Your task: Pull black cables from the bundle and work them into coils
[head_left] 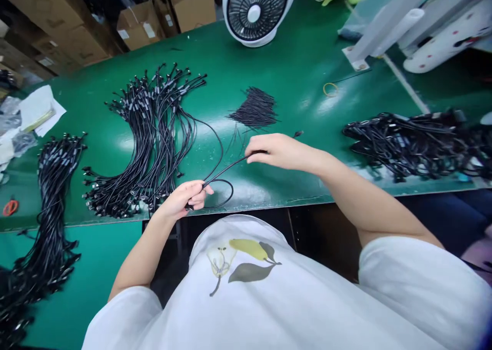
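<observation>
Our left hand [188,196] curls closed around a black cord [229,165], and our right hand [269,151] pinches it too, nearer us than the fan [253,14]. We see cord piles [140,145] left and right of the fan.

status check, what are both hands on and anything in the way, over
Left hand and right hand gripping black cable. Cable stretched between them, unobstructed. Cable pile near left hand, thin black strips beyond right.
</observation>
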The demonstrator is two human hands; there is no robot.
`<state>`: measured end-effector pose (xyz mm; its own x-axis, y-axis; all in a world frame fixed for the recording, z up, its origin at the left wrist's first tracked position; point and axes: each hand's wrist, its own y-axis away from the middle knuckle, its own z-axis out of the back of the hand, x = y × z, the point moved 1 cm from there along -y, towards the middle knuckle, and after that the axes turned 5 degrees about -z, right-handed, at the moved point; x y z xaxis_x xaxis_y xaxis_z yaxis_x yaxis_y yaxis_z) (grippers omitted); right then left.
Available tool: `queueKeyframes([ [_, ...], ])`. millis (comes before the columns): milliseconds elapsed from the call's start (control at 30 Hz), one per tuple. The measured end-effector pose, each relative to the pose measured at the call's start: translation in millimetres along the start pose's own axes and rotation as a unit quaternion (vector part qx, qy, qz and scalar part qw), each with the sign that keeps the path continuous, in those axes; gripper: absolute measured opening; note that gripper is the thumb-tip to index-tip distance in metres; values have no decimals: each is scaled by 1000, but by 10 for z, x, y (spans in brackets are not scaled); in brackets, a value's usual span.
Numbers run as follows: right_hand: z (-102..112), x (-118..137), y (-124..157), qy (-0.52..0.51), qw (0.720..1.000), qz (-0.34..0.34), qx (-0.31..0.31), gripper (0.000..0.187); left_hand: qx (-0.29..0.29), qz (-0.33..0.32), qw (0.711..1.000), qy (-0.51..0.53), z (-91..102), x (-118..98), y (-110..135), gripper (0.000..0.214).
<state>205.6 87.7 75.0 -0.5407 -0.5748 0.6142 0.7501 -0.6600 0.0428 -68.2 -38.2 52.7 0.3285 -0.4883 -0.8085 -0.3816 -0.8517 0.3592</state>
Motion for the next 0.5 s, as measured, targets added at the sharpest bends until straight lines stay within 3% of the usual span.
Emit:
queueKeyframes([
  [100,-120,-281,84,-56,997,-52,-27,28,-60,-55,993,90,87,-120,52,25],
  [200,-296,-456,192,-73,992,-88,-43,30,-169,-137,963,161,200,-268,92,27],
  [300,-398,-555,278,-56,988,-105,-101,30,-222,-195,935,198,304,-374,130,34],
  [500,-364,-605,322,0,978,-125,-169,34,-248,-166,932,204,399,-348,156,31],
])
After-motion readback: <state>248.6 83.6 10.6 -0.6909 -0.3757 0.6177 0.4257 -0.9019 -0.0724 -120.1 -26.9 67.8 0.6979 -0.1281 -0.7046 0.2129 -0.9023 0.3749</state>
